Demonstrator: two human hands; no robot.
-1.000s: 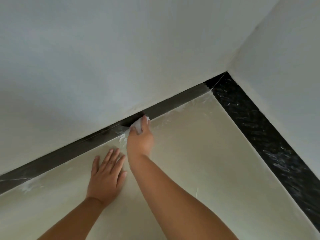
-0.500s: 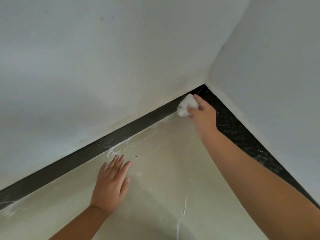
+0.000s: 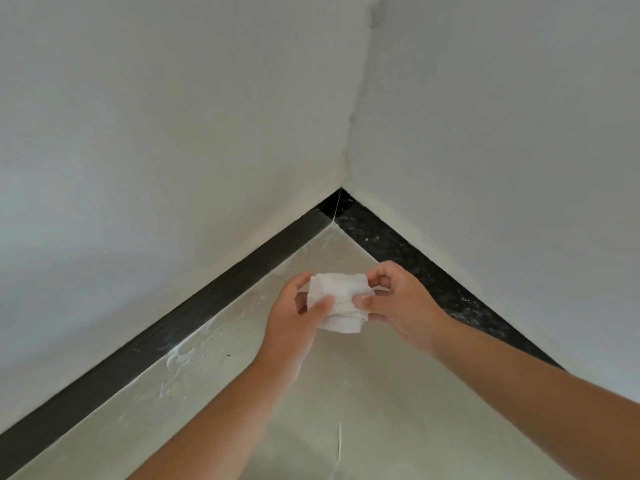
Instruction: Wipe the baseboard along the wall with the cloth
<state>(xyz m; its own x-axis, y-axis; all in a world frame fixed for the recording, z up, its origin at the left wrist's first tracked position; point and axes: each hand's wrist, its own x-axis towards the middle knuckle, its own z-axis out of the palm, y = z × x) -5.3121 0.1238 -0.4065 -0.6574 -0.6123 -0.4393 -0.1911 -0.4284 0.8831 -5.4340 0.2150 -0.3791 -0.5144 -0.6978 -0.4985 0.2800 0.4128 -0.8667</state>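
Meeting at a white-walled corner (image 3: 343, 161), dark baseboard (image 3: 221, 289), cream floor (image 3: 346, 382).

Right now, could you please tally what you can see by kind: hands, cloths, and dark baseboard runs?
Hands: 2, left hand and right hand
Cloths: 1, white cloth
Baseboard runs: 2, left baseboard and right baseboard
Total: 5

White walls (image 3: 173, 116) meeting at a corner, glossy cream floor (image 3: 363, 393)
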